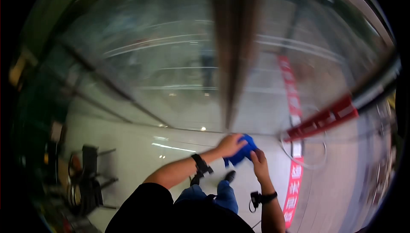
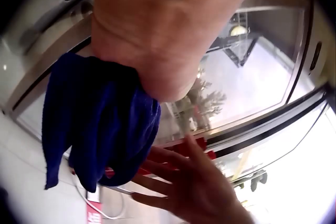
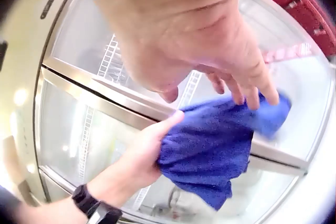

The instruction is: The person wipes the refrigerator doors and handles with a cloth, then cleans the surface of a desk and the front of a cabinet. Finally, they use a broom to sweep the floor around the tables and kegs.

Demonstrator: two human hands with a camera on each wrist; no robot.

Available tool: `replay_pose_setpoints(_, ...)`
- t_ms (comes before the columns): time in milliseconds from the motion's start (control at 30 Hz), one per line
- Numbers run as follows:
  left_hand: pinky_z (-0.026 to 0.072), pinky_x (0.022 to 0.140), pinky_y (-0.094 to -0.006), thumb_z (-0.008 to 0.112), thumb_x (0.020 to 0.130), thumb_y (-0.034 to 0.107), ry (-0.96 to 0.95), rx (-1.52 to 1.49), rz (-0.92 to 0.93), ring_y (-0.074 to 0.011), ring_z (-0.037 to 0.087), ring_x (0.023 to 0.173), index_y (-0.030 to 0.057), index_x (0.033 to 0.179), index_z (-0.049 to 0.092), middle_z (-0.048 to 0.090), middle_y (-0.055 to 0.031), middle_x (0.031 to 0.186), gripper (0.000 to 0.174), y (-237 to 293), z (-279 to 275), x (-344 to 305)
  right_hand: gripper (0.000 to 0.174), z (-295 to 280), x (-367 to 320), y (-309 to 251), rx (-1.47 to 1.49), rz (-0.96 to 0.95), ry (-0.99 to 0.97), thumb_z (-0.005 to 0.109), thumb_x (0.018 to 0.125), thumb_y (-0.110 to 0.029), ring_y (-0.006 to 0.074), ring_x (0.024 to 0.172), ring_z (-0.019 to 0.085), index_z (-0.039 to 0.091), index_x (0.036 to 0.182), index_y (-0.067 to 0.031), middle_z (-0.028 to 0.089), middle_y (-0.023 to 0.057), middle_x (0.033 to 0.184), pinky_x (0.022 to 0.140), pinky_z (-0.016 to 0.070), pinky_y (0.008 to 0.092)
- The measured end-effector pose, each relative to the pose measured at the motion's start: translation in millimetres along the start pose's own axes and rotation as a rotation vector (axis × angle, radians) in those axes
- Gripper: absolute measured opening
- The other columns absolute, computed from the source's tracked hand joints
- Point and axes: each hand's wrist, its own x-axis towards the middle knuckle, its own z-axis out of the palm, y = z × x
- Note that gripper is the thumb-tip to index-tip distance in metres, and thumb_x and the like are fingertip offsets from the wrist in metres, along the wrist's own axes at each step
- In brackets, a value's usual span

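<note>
A crumpled blue cloth (image 1: 244, 152) hangs in front of the body, with several folds and a loose lower edge. My left hand (image 1: 230, 144) grips it, the thumb lying over its near edge in the right wrist view. Close beside the cloth is my right hand (image 1: 259, 164). Its fingers are spread and slightly bent in the left wrist view. From the right wrist, the right hand (image 3: 194, 50) shows above the cloth (image 3: 207, 148), fingertips right at its upper edge. The left fingers are hidden behind the cloth.
Tall glass doors with a metal frame (image 1: 232, 62) stand directly ahead, with white wire racks (image 3: 110, 56) behind the glass. A red-wrapped handle (image 1: 324, 120) juts in at the right. Red floor tape (image 1: 294, 177) runs past a white cable (image 1: 324, 149). Dark chairs (image 1: 90, 175) stand left.
</note>
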Motion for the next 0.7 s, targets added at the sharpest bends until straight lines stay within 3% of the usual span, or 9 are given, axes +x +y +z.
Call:
replay_pose_setpoints(67,0.0475,0.068,-0.0366,0.060,0.089,0.034,-0.061,-0.192,-0.118,-0.0261,0.059,0.071,0.0025,0.100,0.059,0.061,-0.0156,0.079,0.034,23,-42,-41,0.048,33,-7,-45,0.034,0.400,-0.247,0.051,0.096,-0.033,0.0166,0.105,0.055,0.046,0.126,0.0051,0.058,0.0126,0.115,0.090,0.0445,0.0297)
replay_pose_setpoints(133,0.0469,0.071,-0.0331,0.061,0.089,0.030,-0.066,-0.350,-0.267,-0.0205,0.057,0.077,0.0011,0.110,0.053,0.060,-0.0141,0.086,0.037,30,-82,-83,0.047,83,-18,-40,0.360,0.393,-0.393,0.047,0.098,-0.033,0.0187,0.104,0.057,0.045,0.127,0.0041,0.058,0.0130,0.116,0.090,0.0463,0.0321)
replay_pose_setpoints(200,0.0464,0.075,-0.0323,0.061,0.089,0.028,0.012,-0.425,-0.240,-0.0206,0.057,0.085,-0.0009,0.117,0.049,0.059,-0.0152,0.095,0.041,2,-91,-109,0.048,117,-17,-44,0.551,0.526,-0.550,0.045,0.097,-0.038,0.0207,0.104,0.058,0.046,0.128,-0.0011,0.059,0.0108,0.114,0.090,0.0479,0.0349)
replay_pose_setpoints(233,0.0462,0.076,-0.0323,0.063,0.088,0.026,0.083,-0.453,-0.211,-0.0210,0.057,0.089,-0.0022,0.118,0.047,0.058,-0.0157,0.100,0.044,-16,-114,-135,0.046,149,-23,-39,0.614,0.628,-0.582,0.047,0.096,-0.035,0.0250,0.108,0.058,0.045,0.127,-0.0009,0.058,0.0143,0.117,0.095,0.0469,0.0391)
replay_pose_setpoints(400,0.0483,0.076,-0.0313,0.067,0.085,0.027,0.267,-0.152,-0.243,-0.0208,0.058,0.088,0.0012,0.120,0.049,0.059,-0.0126,0.099,0.047,-78,-243,-267,0.033,318,-70,-59,0.307,0.600,-0.930,0.052,0.094,-0.017,0.0220,0.096,0.063,0.050,0.122,0.0003,0.060,0.0120,0.110,0.084,0.0532,0.0363)
replay_pose_setpoints(467,0.0509,0.073,-0.0330,0.069,0.083,0.028,0.341,-0.346,-0.490,-0.0229,0.061,0.082,0.0049,0.120,0.051,0.061,-0.0139,0.100,0.048,-82,-276,-323,0.032,371,-92,-59,0.222,0.513,-0.987,0.054,0.094,-0.017,0.0212,0.093,0.063,0.051,0.120,0.0004,0.062,0.0117,0.106,0.081,0.0541,0.0357)
replay_pose_setpoints(533,0.0523,0.070,-0.0330,0.070,0.081,0.029,0.585,-0.219,-0.572,-0.0216,0.062,0.079,0.0092,0.121,0.053,0.061,-0.0123,0.099,0.048,-125,-288,-397,0.028,420,-112,-75,0.217,0.610,-0.988,0.057,0.092,-0.018,0.0192,0.085,0.064,0.054,0.114,-0.0003,0.064,0.0101,0.098,0.073,0.0544,0.0322)
replay_pose_setpoints(600,0.0525,0.069,-0.0333,0.073,0.078,0.027,0.699,-0.040,-0.772,-0.0217,0.062,0.076,0.0098,0.119,0.055,0.061,-0.0111,0.096,0.048,-160,-312,-482,0.026,475,-115,-61,0.262,0.656,-0.937,0.059,0.091,-0.018,0.0180,0.081,0.063,0.055,0.110,-0.0008,0.064,0.0093,0.097,0.070,0.0536,0.0310)
replay_pose_setpoints(700,0.0519,0.069,-0.0334,0.074,0.075,0.023,0.863,0.002,-0.946,-0.0225,0.062,0.075,0.0073,0.109,0.061,0.063,-0.0114,0.093,0.039,-201,-366,-627,0.028,584,-124,-92,0.151,0.523,-0.963,0.062,0.089,-0.021,0.0169,0.079,0.063,0.055,0.108,-0.0020,0.063,0.0083,0.094,0.069,0.0527,0.0298)
